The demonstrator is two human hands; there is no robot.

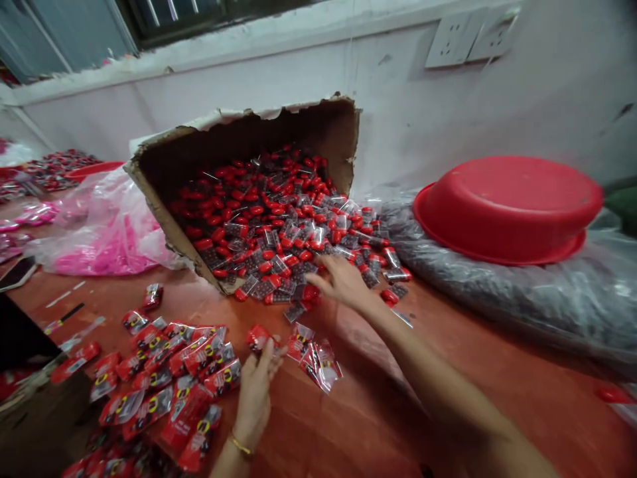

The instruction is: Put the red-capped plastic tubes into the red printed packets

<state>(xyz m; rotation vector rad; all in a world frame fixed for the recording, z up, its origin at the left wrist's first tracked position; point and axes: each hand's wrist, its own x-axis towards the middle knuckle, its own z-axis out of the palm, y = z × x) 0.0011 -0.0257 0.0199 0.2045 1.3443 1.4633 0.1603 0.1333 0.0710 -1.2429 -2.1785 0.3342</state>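
My left hand (257, 382), with a yellow bracelet at the wrist, pinches a small red packet (257, 337) above the table. My right hand (341, 284) is at the front edge of a heap of small red pieces with clear, dotted strips (279, 226); its fingers and thumb are apart, with no piece visible between them. The heap spills out of a torn cardboard box (352, 149) lying on its side. Flat red printed packets (323, 365) lie between my hands. Left of my left hand spreads a pile of similar filled packets (192, 358).
A red basin (507, 206) sits upside down on a grey plastic-wrapped bundle (497, 292) at right. Clear bags with pink contents (109, 232) lie left of the box. A phone (18, 272) is at the left edge. Sockets (455, 36) are on the wall behind.
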